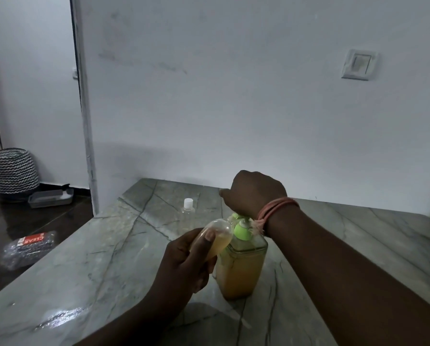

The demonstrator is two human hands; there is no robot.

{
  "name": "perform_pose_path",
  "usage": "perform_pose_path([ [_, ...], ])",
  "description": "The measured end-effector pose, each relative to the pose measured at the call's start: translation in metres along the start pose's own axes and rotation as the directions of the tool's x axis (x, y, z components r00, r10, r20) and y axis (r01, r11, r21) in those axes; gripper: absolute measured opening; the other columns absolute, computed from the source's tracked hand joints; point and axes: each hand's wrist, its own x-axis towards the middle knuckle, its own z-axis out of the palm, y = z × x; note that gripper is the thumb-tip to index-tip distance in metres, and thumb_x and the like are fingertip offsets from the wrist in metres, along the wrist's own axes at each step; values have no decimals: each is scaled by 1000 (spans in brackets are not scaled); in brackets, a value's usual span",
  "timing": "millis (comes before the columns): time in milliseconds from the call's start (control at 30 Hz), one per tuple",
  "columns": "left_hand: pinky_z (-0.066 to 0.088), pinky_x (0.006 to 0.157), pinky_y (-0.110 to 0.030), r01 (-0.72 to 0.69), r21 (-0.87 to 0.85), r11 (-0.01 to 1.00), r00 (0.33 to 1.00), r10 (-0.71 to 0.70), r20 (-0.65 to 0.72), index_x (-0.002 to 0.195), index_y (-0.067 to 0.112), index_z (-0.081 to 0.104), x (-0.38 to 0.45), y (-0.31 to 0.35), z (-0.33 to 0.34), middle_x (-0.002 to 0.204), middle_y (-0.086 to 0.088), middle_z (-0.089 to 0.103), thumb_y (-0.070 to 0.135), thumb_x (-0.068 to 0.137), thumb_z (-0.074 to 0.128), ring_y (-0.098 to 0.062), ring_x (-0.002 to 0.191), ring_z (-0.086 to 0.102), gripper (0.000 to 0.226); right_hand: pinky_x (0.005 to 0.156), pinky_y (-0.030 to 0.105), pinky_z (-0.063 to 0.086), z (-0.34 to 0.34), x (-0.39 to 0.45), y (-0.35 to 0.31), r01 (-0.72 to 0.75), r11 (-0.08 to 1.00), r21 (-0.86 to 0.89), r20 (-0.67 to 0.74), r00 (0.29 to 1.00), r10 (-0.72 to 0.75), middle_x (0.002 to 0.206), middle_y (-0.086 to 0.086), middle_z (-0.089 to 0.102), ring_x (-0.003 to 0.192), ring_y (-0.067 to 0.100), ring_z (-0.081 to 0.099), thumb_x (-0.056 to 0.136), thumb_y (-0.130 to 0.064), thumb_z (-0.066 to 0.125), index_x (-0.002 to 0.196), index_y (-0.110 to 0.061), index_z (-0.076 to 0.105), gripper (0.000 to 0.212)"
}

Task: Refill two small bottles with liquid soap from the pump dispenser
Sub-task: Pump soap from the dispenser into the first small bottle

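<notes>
One bottle (212,239), part full, sits tilted in your left hand (184,263) at the dispenser's (241,265) spout; your right hand (252,193) presses the pump. Drift off the spout and soap hits the counter (109,258). The capped bottle (188,208) waits behind the dispenser.

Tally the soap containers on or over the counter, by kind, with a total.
Pump dispenser: 1
Small bottle, held tilted in left hand, part-filled: 1
Small bottle, capped, standing on the counter: 1
Total: 3
</notes>
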Motion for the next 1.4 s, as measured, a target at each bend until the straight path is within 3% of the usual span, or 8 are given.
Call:
perform_pose_path([
  [167, 35, 39, -23, -4, 21, 1000, 1000, 5, -11, 110, 19, 72, 0, -2, -1, 58, -9, 54, 44, 96, 56, -13, 40, 41, 34, 61, 29, 43, 18, -2, 10, -109, 959, 261, 61, 994, 96, 64, 4, 58, 66, 25, 59, 80, -42, 53, 60, -16, 53, 33],
  [300, 35, 39, -23, 7, 29, 1000, 1000, -6, -27, 107, 21, 74, 0, -1, 1, 62, -14, 55, 42, 98, 54, -15, 41, 41, 30, 65, 29, 46, 13, -2, 7, -111, 974, 197, 92, 991, 95, 70, 2, 62, 68, 22, 60, 82, -41, 54, 66, -17, 58, 29],
  [467, 34, 40, -24, 10, 2, 1000, 1000, -10, -19, 104, 23, 74, -1, 0, 1, 61, -12, 54, 46, 95, 55, -14, 41, 41, 31, 65, 30, 42, -4, 0, 0, 18, 999, -31, 20, 1000, -17, 71, -2, 54, 73, 23, 56, 85, -42, 53, 70, -20, 53, 27],
  [633, 33, 40, -23, 8, 10, 1000, 1000, -8, -12, 106, 18, 73, 1, -3, -1, 58, -12, 53, 42, 93, 58, -13, 39, 40, 31, 69, 31, 47, 12, -4, 9, -79, 976, 201, 87, 994, 62, 67, -1, 55, 67, 20, 56, 84, -46, 53, 66, -18, 55, 34],
  [933, 33, 40, -23, 3, -5, 1000, 1000, -3, -21, 104, 22, 74, 0, 0, 1, 59, -14, 53, 39, 96, 55, -16, 39, 39, 27, 64, 29, 39, -1, -3, -1, 33, 998, -48, -6, 999, -33, 66, -4, 47, 72, 23, 54, 85, -43, 51, 64, -21, 47, 31],
  [1100, 34, 39, -23, 14, 5, 1000, 999, -14, -32, 104, 21, 74, 2, -3, -1, 58, -13, 52, 37, 98, 54, -15, 39, 39, 26, 66, 30, 38, 11, -9, 5, -56, 989, 138, -32, 998, 61, 64, -3, 45, 70, 25, 51, 89, -49, 44, 63, -19, 44, 39],
  [1300, 34, 40, -24, 9, 14, 1000, 999, -8, -34, 102, 26, 75, -1, 2, 1, 58, -11, 54, 41, 98, 54, -15, 40, 40, 26, 67, 30, 45, 9, -2, 5, -71, 989, 133, 125, 991, 55, 73, 0, 59, 73, 22, 59, 84, -44, 50, 67, -19, 55, 30],
  [1400, 34, 40, -23, -6, 13, 1000, 1000, 7, -28, 101, 25, 75, -1, 4, 2, 59, -12, 54, 41, 98, 54, -15, 39, 39, 27, 68, 30, 47, 4, 1, 4, -31, 997, 75, 97, 995, 24, 71, -1, 57, 74, 22, 59, 83, -47, 51, 67, -20, 53, 33],
])
